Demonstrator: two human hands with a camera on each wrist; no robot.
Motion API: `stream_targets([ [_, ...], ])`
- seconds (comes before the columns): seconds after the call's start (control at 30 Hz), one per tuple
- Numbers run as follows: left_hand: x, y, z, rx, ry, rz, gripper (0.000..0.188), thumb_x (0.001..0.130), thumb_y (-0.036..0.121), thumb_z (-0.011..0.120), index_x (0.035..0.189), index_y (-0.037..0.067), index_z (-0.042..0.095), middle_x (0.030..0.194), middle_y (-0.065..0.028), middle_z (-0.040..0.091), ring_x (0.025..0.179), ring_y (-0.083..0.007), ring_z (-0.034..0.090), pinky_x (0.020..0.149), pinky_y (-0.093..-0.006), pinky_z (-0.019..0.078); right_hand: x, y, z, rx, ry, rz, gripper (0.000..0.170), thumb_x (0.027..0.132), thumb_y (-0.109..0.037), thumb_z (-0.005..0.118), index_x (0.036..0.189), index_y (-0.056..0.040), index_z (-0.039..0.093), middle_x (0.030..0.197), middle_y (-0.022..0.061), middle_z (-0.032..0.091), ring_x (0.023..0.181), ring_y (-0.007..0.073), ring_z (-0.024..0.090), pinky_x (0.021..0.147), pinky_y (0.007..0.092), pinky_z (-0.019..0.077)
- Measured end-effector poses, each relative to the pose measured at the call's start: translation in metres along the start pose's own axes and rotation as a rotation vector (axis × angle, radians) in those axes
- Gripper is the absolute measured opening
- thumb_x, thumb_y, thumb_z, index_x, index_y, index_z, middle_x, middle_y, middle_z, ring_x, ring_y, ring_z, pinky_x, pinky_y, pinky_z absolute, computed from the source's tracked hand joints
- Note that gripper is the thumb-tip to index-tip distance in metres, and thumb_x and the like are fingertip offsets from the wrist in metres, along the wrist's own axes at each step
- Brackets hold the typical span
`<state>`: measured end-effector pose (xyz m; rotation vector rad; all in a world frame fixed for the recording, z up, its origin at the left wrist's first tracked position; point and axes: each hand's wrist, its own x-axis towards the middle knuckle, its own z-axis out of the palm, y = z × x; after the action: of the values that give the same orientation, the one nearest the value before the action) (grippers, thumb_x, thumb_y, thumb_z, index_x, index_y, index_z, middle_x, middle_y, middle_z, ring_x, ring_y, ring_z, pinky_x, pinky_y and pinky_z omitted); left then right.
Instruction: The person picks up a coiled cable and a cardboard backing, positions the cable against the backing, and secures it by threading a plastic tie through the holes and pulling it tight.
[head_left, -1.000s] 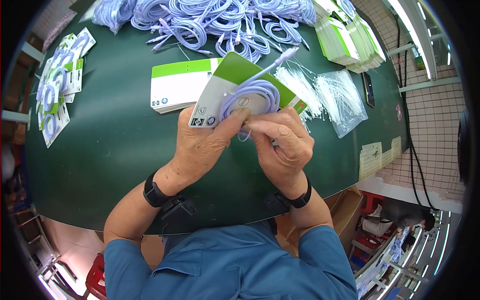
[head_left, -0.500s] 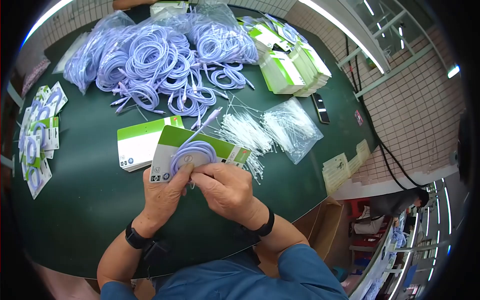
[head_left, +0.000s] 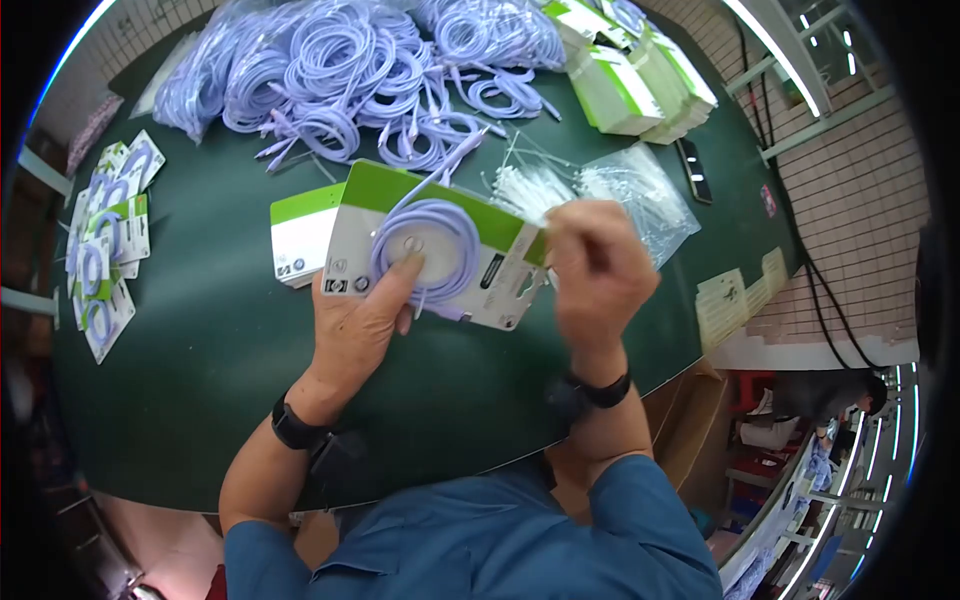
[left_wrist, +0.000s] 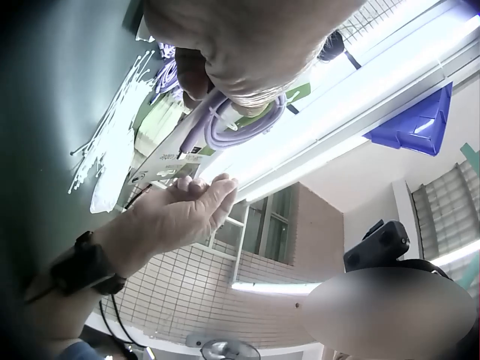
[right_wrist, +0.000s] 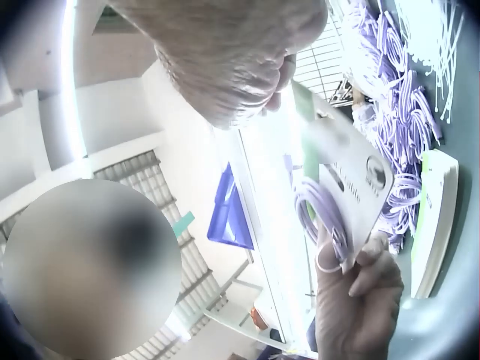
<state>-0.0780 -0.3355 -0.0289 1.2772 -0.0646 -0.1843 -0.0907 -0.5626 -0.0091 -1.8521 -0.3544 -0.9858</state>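
Observation:
My left hand [head_left: 352,335] grips a green-and-white card [head_left: 345,235], its thumb pressing a coiled lilac cable [head_left: 462,235] against the front. One cable plug points up past the card's top edge. In the left wrist view a white tie [left_wrist: 219,114] wraps the cable. Blurred in the head view, my right hand [head_left: 600,265] hovers at the card's right end, fingers curled, with nothing visible in them; the left wrist view shows this right hand [left_wrist: 165,221] beside the card's lower end. Whether a thin tie end is between its fingertips is hidden.
A card stack [head_left: 300,235] lies behind the held card. Farther back are piled lilac cables [head_left: 340,60] and more card stacks [head_left: 620,90]. White ties [head_left: 530,185], a bag of ties [head_left: 645,200] and a phone [head_left: 694,172] lie right; finished-looking carded cables [head_left: 98,250] lie left.
My right hand has come away from the coil toward the right and up, uncovering the card's lower right part. My left hand still holds the card and cable; the head view has shifted.

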Motion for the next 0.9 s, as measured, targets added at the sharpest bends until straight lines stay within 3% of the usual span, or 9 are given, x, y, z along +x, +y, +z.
stream_targets([
  [0.03,-0.001,0.002,0.001,-0.053,-0.009,-0.02,0.014,0.101,0.008,0.073,0.111,0.0,0.069,0.083,-0.0033,0.069,0.056,-0.0072,0.057,0.046,-0.0225,0.0418,0.004,-0.004,-0.004,0.043,0.08,0.228,0.006,0.101,0.003,0.068,0.103,-0.0009,0.072,0.101,0.0069,0.073,0.069,0.0051,0.057,0.06,0.0212,0.0465],
  [0.1,-0.003,0.008,0.005,-0.054,-0.012,-0.046,0.015,0.1,0.008,0.073,0.112,-0.001,0.068,0.083,-0.0036,0.069,0.055,-0.0074,0.057,0.046,-0.0228,0.0418,0.008,0.019,-0.012,0.27,0.176,0.569,0.009,0.105,-0.007,0.068,0.11,0.0007,0.07,0.103,0.0062,0.072,0.075,0.0041,0.059,0.062,0.0199,0.0479],
  [0.13,-0.004,0.011,0.009,-0.097,-0.023,-0.044,0.015,0.1,0.008,0.073,0.112,-0.001,0.068,0.083,-0.004,0.069,0.055,-0.0077,0.057,0.046,-0.0231,0.0418,0.006,0.028,-0.01,0.285,0.193,0.593,0.009,0.105,-0.007,0.068,0.11,0.0007,0.07,0.103,0.0062,0.072,0.075,0.0041,0.059,0.062,0.0199,0.0479],
  [0.23,-0.012,0.017,0.015,-0.123,-0.037,-0.05,0.016,0.1,0.007,0.073,0.112,-0.002,0.068,0.083,-0.0044,0.069,0.054,-0.008,0.056,0.045,-0.0236,0.0419,-0.006,0.047,-0.006,0.833,-0.213,1.013,0.024,0.101,-0.012,0.074,0.119,0.004,0.071,0.107,0.0102,0.076,0.08,0.0124,0.072,0.068,0.0255,0.0586],
  [0.27,-0.013,0.018,0.016,-0.129,-0.039,-0.039,0.016,0.099,0.006,0.073,0.112,-0.002,0.068,0.084,-0.0045,0.069,0.054,-0.0082,0.056,0.045,-0.0238,0.042,-0.027,0.051,-0.01,0.846,-0.195,1.022,0.024,0.101,-0.012,0.074,0.119,0.004,0.071,0.107,0.0102,0.076,0.08,0.0124,0.072,0.068,0.0255,0.0586],
  [0.33,-0.014,0.019,0.016,-0.13,-0.047,-0.03,0.016,0.099,0.006,0.073,0.112,-0.002,0.068,0.084,-0.0047,0.069,0.054,-0.0083,0.056,0.045,-0.0239,0.0421,-0.076,0.056,-0.014,1.107,-0.393,1.071,0.037,0.11,-0.02,0.06,0.14,0.0022,0.06,0.128,0.0109,0.073,0.104,0.018,0.075,0.088,0.0289,0.0637],
  [0.5,-0.017,0.012,0.015,-0.067,-0.056,0.038,0.018,0.097,0.005,0.076,0.112,-0.003,0.069,0.084,-0.0052,0.071,0.055,-0.0075,0.057,0.046,-0.0234,0.0434,-0.078,0.046,-0.019,0.957,-0.618,1.175,0.045,0.11,-0.022,0.058,0.15,-0.0005,0.053,0.14,0.0146,0.068,0.119,0.0237,0.072,0.099,0.0355,0.0633],
  [0.6,-0.019,0.01,0.016,-0.007,-0.07,0.082,0.02,0.097,0.006,0.077,0.113,-0.004,0.07,0.084,-0.005,0.071,0.056,-0.0066,0.057,0.048,-0.0229,0.0441,-0.114,0.082,-0.013,1.238,-0.547,1.155,0.048,0.109,-0.022,0.06,0.152,-0.0037,0.051,0.144,0.0145,0.065,0.125,0.0241,0.069,0.1,0.0363,0.0629],
  [0.9,-0.018,0.006,0.011,0.052,-0.137,0.069,0.025,0.097,0.011,0.078,0.117,-0.004,0.072,0.083,-0.0029,0.072,0.058,-0.0049,0.058,0.05,-0.0218,0.0445,-0.085,0.072,0.012,0.875,-0.676,0.99,0.064,0.094,-0.018,0.081,0.15,-0.007,0.054,0.142,0.0117,0.065,0.127,0.0227,0.066,0.104,0.0362,0.0591],
])
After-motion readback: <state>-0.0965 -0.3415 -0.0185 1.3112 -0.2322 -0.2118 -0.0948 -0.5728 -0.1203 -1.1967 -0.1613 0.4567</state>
